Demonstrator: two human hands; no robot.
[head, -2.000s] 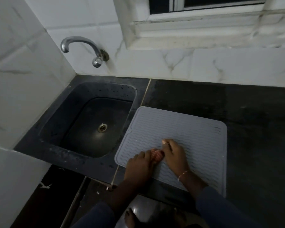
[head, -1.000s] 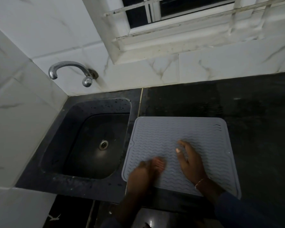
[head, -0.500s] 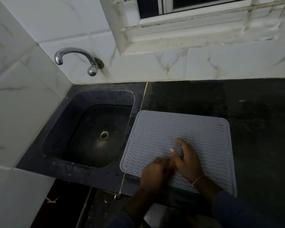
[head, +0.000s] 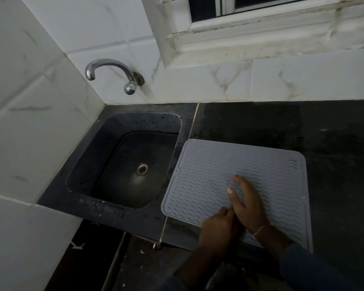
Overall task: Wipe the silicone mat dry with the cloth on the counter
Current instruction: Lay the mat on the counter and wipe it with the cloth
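Grey silicone mat (head: 229, 164) | under flat right hand (head: 247, 206) | left hand (head: 216, 229) curled, contents unseen

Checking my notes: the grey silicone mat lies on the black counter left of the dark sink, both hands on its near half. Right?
No. The head view shows the grey ribbed silicone mat right of the dark sink, not left; it lies on the black counter, left hand and right hand on its near half.

Open over the far half of the silicone mat (head: 250, 164) and the counter (head: 336, 156) rightward. Taken up at the near edge by left hand (head: 216, 229) and right hand (head: 247, 204). Hemmed by sink (head: 118, 143) leftward, tiled wall (head: 198, 85) behind, tap (head: 111, 66) overhanging.
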